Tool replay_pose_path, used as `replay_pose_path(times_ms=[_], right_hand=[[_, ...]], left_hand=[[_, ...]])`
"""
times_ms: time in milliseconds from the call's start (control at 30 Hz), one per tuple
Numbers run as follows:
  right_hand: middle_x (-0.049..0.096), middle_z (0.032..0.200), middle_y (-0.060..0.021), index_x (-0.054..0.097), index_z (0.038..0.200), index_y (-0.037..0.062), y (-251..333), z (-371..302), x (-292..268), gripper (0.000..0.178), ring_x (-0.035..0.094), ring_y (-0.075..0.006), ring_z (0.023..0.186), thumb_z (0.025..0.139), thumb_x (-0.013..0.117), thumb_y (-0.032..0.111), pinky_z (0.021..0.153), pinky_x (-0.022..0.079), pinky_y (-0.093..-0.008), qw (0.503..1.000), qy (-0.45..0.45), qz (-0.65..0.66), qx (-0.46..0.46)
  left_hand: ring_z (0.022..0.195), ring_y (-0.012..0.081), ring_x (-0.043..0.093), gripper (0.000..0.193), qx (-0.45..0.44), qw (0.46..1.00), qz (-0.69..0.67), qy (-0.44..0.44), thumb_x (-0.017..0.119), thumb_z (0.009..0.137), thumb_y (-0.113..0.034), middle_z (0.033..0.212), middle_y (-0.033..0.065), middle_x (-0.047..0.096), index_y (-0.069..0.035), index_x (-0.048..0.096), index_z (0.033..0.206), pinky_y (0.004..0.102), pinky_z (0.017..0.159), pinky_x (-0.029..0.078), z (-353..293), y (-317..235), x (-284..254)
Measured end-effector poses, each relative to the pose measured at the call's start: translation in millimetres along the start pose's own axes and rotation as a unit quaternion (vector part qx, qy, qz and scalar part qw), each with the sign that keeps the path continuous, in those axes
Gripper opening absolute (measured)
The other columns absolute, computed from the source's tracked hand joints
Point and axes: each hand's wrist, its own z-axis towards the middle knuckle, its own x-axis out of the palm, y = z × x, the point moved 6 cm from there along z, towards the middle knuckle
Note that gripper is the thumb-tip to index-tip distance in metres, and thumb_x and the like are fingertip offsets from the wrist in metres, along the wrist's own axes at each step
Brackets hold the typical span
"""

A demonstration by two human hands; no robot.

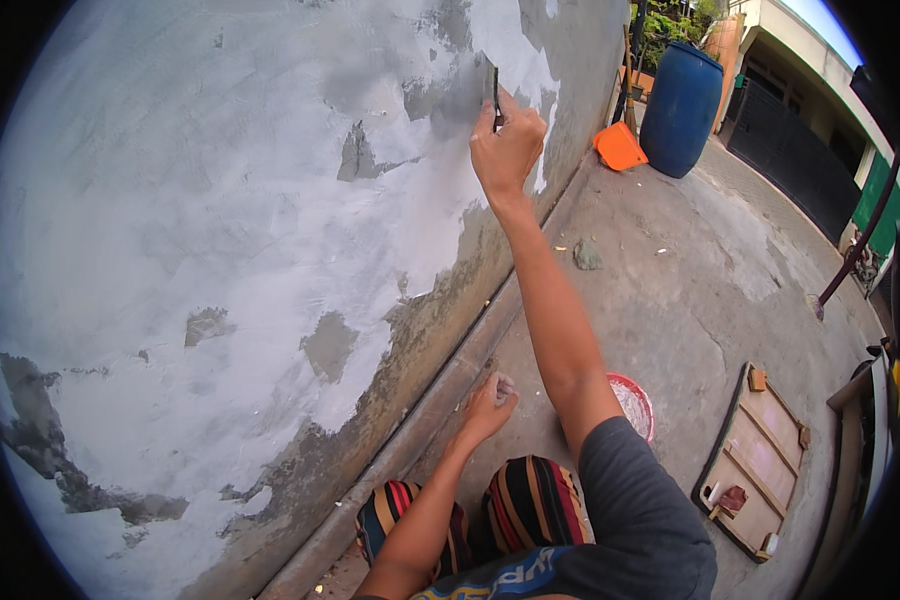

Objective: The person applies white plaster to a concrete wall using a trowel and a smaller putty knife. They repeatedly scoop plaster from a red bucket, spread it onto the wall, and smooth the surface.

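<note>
My right hand (510,148) is stretched far out and grips a putty knife (492,85) by its handle, with the blade up against the wall (230,190). White filler covers much of that wall in uneven patches, with bare grey showing between them and along the bottom. My left hand (489,408) hangs low above my knees, near the wall's foot. Its fingers are curled in and smeared whitish; whatever they may hold is hidden. Beside my right upper arm stands a pink-rimmed tub (634,404) with white paste in it, partly covered by the arm.
A blue barrel (682,110) and an orange dustpan (620,147) stand by the wall's far end. A stone (587,254) lies on the concrete ground. To the right is a framed wooden panel (760,455). A dark pole (860,240) rises farther off.
</note>
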Motion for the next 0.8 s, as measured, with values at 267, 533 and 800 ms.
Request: replay_pose_path(times_ms=[267,533,800], right_hand=[[0.07,0.095,-0.0161,0.065,0.118,-0.0028,92,-65,-27,0.043,0.051,-0.0278,0.075,0.076,0.065,-0.001,0.089,0.042,-0.0384,0.973,0.002,0.09,-0.214],[0.056,0.064,-0.0136,0.068,0.1,0.002,-15,19,-32,0.017,0.053,-0.0294,0.07,0.086,0.061,0.011,0.071,0.042,-0.0416,0.998,-0.024,0.04,0.032],[0.059,0.068,-0.012,0.067,0.098,0.0024,58,-2,-18,0.015,0.054,-0.0286,0.064,0.086,0.065,0.012,0.067,0.044,-0.038,0.99,-0.066,0.007,-0.125]], left_hand=[[0.093,0.0261,0.064,0.029,0.005,1.0,-0.006,0.003,0.065,0.086,-0.023,0.1,0.0131,0.065,-0.004,0.055,0.105,0.038,0.084,0.05,-2,8,8],[0.096,0.027,0.063,0.032,-0.013,1.0,0.017,0.021,0.064,0.086,-0.027,0.101,0.0137,0.065,-0.004,0.055,0.107,0.0381,0.085,0.049,-5,0,6],[0.092,0.026,0.064,0.031,0.022,0.999,0.022,0.01,0.065,0.087,-0.024,0.097,0.0132,0.065,-0.004,0.055,0.107,0.0376,0.082,0.05,-6,2,0]])
